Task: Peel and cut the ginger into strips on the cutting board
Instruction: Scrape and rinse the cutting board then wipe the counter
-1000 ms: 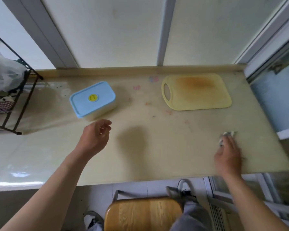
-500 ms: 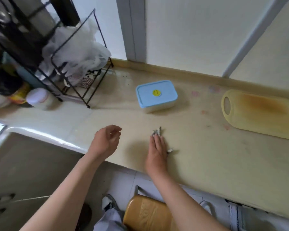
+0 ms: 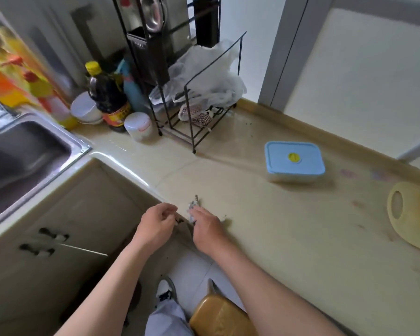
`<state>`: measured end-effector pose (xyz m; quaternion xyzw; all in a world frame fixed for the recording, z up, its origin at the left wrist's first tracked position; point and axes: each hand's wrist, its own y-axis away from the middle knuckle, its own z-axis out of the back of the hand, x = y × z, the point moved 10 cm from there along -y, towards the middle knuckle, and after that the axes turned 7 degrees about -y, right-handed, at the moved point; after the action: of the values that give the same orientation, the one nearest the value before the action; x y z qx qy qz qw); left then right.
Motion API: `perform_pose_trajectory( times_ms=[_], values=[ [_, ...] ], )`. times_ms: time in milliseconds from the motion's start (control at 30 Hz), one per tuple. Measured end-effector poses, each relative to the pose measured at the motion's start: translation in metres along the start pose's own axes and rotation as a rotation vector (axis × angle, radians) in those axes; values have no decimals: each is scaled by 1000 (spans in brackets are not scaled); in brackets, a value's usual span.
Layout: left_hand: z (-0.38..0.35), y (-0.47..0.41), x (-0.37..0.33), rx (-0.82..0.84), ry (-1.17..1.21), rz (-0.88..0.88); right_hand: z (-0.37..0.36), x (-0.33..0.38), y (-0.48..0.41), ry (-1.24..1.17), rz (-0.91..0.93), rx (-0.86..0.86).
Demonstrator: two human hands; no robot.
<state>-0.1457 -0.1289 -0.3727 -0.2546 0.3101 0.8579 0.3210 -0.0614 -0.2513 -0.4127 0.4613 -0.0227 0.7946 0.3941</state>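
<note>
A small heap of greyish peel scraps (image 3: pixel 194 206) lies at the counter's front edge, near the corner. My right hand (image 3: pixel 205 226) lies flat on the counter just behind the scraps, fingertips touching them. My left hand (image 3: pixel 157 224) hovers beside the edge, fingers loosely curled and cupped, with a few dark bits between the two hands. The yellow cutting board (image 3: pixel 417 221) lies bare at the far right, partly cut off by the frame. No ginger piece or knife is in view.
A blue-lidded container (image 3: pixel 294 161) stands on the beige counter (image 3: pixel 301 238). A black wire rack with plastic bags (image 3: pixel 204 93), bottles (image 3: pixel 107 98), a white jar (image 3: pixel 141 126) and bowls sit at the back left. The steel sink (image 3: pixel 22 151) is left; a wooden stool (image 3: pixel 218 316) is below.
My right hand has swept the scraps leftward along the counter from near the cutting board to the front edge. My left hand has come up beside the edge, and my view has swung left.
</note>
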Motion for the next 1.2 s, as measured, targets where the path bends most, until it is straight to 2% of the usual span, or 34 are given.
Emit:
perform_pose_trajectory(
  times_ms=[167,300,567,667,967,1100,1200],
  values=[
    [-1,2,-8,-1,85,8,65,5,0,-363,-166,-265],
    [-2,1,-21,6,84,4,107,-7,-11,-555,-281,-339],
    [-2,-7,-59,6,130,-44,156,-11,-15,-648,-292,-312],
    [-4,-8,-78,11,138,-59,171,-33,-3,-641,-343,-361],
    [-33,2,-194,67,173,-235,215,-61,40,-730,-292,-426],
    [-49,5,-244,69,124,-328,255,-70,68,-716,-258,-487],
    [-59,1,-265,-11,-35,-393,281,-85,89,-723,-261,-541]
  ],
)
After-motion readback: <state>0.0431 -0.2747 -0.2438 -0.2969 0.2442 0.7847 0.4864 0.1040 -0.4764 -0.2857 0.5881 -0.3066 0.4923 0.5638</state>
